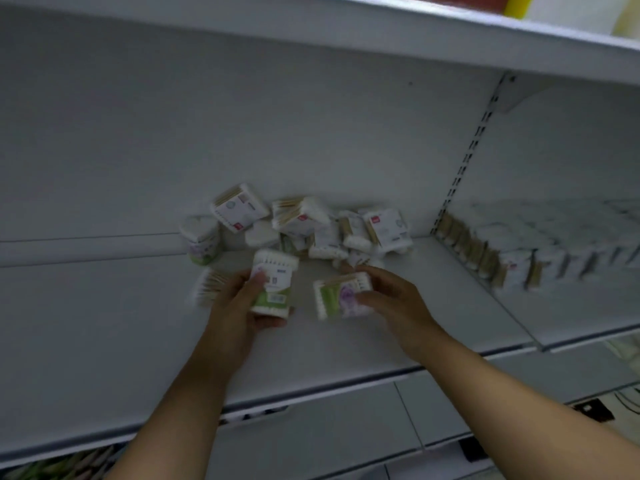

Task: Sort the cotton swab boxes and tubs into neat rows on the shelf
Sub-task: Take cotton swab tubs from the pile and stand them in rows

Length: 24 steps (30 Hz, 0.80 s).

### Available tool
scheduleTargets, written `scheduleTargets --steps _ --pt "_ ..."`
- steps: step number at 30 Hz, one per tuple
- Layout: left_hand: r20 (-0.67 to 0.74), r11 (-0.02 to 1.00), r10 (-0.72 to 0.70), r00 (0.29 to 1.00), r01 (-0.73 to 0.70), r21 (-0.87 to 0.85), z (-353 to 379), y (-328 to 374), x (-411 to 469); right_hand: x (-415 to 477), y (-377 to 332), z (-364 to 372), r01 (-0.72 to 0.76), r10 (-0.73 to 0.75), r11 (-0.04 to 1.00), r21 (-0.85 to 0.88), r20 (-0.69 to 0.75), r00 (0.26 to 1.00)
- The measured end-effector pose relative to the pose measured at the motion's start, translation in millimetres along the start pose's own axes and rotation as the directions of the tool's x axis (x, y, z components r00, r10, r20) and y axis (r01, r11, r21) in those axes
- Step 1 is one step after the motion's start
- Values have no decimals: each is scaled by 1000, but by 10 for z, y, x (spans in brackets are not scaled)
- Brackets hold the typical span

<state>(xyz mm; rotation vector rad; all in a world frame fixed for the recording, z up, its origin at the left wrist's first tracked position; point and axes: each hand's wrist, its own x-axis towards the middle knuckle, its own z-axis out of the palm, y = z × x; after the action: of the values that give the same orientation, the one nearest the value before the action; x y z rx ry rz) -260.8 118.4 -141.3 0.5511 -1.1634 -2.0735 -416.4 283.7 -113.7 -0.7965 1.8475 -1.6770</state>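
These swab tubs look featherlight: thin plastic, a bit slick, probably squashy if you squeeze hard. I'd grab round the sides, not the lid. The green-label tub (272, 289) is mid-frame, roughly upright, with the left hand (235, 306) wrapped round it. Just right of it, the right hand (391, 299) grips a swab box (341, 294) by its edges, either on the shelf (104, 323) or just over it, can't tell. Behind both there's a messy pile (311, 226) against the back wall. Tidy rows (519, 251) sit at the right edge of the frame.
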Motion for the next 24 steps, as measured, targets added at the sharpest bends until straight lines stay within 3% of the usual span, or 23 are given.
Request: scheduleTargets --steps 5,8,12,16,24 --pt "169 988 -154 973 150 40 312 -38 -96 -129 -17 -567 -118 143 916 382 -37 989" --pt "265 979 -188 946 159 126 866 -201 -168 -247 -10 -1039 -127 166 880 458 -46 985" --pt "352 951 -290 890 227 209 1785 -563 -380 -481 -83 -1844 -72 129 909 412 -114 985" --pt "468 907 -414 781 312 282 2774 -983 -685 -821 -196 -2721 7 67 937 349 -200 977" --pt "604 896 -445 661 317 312 4584 -1792 -1201 -1539 -369 -4498 107 -21 973 204 -382 924"
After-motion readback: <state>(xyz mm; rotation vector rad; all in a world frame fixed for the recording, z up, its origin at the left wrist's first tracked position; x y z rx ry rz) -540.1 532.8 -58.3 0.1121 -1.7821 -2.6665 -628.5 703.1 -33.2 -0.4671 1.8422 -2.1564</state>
